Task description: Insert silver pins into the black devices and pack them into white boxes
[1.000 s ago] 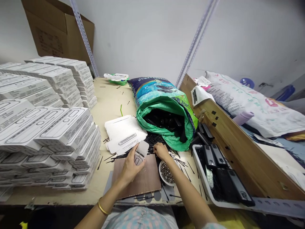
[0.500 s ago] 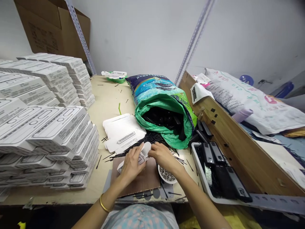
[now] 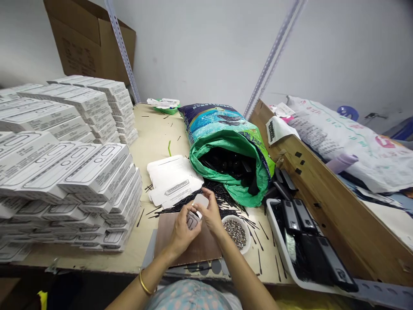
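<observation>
Between both hands is a small white printed cardboard box point(image 3: 192, 221), its end flap point(image 3: 201, 200) raised and part of its opening dark. My left hand point(image 3: 183, 230) wraps round the box body from the left, fingers closed on it. At the flap end, my right hand point(image 3: 209, 212) pinches the box from the right. What lies inside it is hidden. Below them lies a flat brown board point(image 3: 167, 241). Beside my right wrist stands a white bowl point(image 3: 248, 245) of small metal parts. Flattened white boxes point(image 3: 174, 183) and thin black sticks point(image 3: 226, 196) lie just behind the hands.
Stacks of closed white boxes point(image 3: 93, 172) fill the left side. An open green-lined sack point(image 3: 232, 137) holding dark items lies at the back. On the right, a white tray point(image 3: 292, 273) with black devices sits against a wooden board point(image 3: 348, 219).
My right hand has moved from the board's far edge round the box's flap end. The box is now tilted more upright, and the bowl shows more fully. The whole view has shifted slightly.
</observation>
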Motion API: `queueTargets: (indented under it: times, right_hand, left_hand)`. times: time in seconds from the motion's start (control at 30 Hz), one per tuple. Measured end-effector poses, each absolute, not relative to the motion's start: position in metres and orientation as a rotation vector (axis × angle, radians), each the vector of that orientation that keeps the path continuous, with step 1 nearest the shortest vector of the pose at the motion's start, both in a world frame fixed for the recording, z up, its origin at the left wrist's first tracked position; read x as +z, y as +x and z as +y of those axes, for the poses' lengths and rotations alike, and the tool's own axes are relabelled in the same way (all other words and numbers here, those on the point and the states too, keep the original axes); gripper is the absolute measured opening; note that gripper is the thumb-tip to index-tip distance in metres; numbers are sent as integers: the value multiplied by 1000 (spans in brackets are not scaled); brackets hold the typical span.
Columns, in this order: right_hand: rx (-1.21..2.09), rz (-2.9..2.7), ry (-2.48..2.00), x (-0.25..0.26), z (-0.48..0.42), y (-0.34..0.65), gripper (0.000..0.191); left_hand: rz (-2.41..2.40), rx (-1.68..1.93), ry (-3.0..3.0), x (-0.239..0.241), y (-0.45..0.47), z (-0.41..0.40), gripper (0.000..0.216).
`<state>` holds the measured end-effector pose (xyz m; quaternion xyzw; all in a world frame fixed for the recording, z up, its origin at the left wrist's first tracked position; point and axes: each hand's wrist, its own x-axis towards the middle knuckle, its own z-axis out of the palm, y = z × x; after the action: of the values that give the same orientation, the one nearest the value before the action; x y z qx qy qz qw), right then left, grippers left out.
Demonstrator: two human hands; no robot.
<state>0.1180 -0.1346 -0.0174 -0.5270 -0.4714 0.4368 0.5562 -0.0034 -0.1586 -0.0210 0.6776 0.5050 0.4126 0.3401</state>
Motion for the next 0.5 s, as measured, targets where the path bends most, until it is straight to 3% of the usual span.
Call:
queueTargets:
  times: [0.07,0.1,0.17,0.5]
  right_hand:
    - [986,-1149,-1223,-18,-142,104,25]
    - [927,-1200,-1217,-17,-147,99,19]
    - [819,-1289,-1195,-13,-156,91,18]
    - [637,-1453,-1129,-13,-159,90,18]
  left_hand:
    - [1318,1097,1656,-22,-4,-157,57]
    - [1308,1094,1601,-21,-5,-156,69]
    - [1273,1081,1539,-20,-7,-154,81]
    - [1257,1056,1562,-22,-8,-151,89]
